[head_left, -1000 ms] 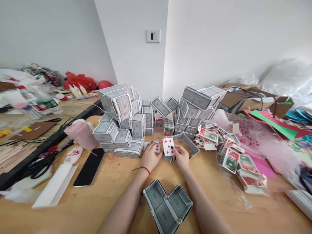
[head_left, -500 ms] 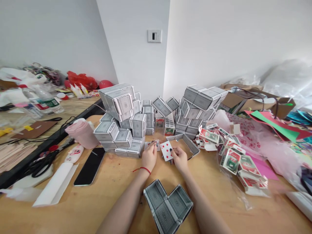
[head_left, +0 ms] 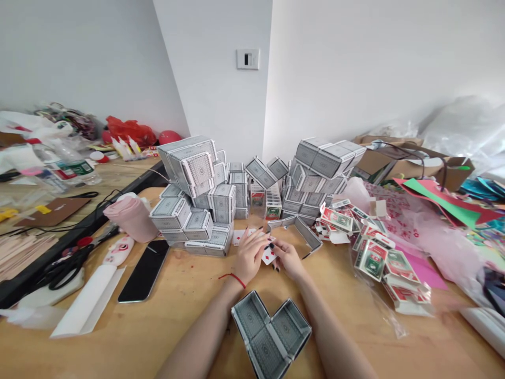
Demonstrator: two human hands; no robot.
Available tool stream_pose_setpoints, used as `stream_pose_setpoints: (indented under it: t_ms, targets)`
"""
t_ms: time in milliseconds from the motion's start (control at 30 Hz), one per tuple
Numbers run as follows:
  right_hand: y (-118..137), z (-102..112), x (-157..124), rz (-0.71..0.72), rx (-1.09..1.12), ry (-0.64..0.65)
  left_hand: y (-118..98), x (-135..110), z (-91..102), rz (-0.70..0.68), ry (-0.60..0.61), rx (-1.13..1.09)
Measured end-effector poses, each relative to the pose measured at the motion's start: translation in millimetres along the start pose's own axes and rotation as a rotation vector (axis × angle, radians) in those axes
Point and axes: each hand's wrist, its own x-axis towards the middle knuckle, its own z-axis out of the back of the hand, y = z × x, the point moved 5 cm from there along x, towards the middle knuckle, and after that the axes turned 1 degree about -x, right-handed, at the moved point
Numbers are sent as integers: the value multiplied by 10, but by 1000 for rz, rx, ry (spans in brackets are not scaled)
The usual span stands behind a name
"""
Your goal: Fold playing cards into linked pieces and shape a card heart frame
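Watching from here, that thin white rectangular playing card with red diamonds [head_left: 269,257], just below centre frame, looks super light, bendy and probably kinda slick, so I'd pinch it by the edges to avoid creases. The right hand [head_left: 289,259] has thumb and fingers clamped on its right side. The left hand [head_left: 248,259] overlaps its upper left, fingers together, can't tell if gripping.

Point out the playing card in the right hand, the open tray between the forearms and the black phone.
Playing card [head_left: 269,256]: head view, on its printed face.
Open tray [head_left: 265,348]: head view, on the nearest compartment's floor.
Black phone [head_left: 144,271]: head view, mid-screen.
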Motion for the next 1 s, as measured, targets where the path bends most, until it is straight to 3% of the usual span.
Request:
stream_pose_setpoints:
  t_ms: [200, 400, 633, 800, 1000]
  targets:
    - [17, 24, 5, -24, 273, 24, -87, 18, -22, 8, 88, -18]
    - [22, 81, -5, -92, 450, -8, 79, 18, -42, 213, -6, -288]
    - [-47, 92, 29, -89, 411, 19, 349, -60, -76, 502, -177, -728]
    - [1, 20, -6, -83, 377, 117, 431, -82, -180, 718, -217, -1068]
    - [79, -53, -66, -111, 345, 134, 463, -67, -198, 790, -223, -1236]
